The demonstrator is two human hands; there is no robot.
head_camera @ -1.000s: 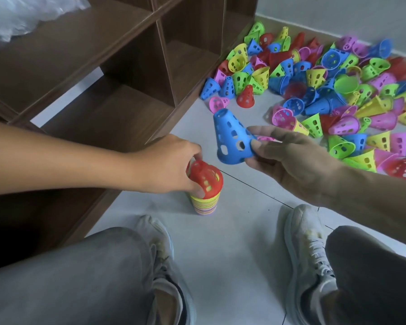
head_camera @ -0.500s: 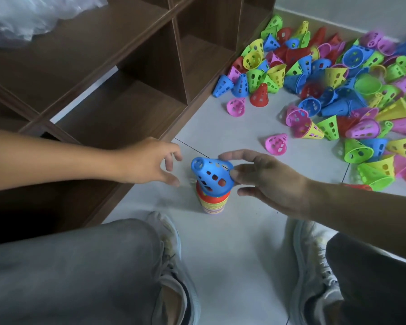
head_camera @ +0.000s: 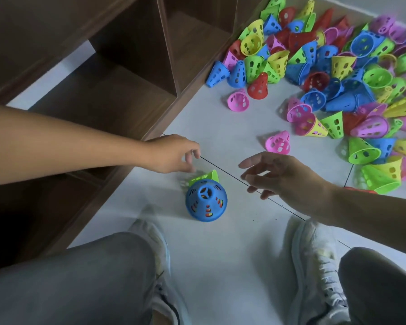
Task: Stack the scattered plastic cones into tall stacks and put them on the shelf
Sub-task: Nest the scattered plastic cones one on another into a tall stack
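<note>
Both hands [head_camera: 174, 153] [head_camera: 288, 177] now off blue-topped stack [head_camera: 206, 200].

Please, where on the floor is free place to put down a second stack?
Bare floor lies between the blue-topped stack and the two shoes, and between the shelf edge and the lone pink cone. The upper right is crowded with the cone pile.

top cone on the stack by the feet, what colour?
Blue: the top cone is perforated, with red and yellow showing through its holes. Head view.
</note>
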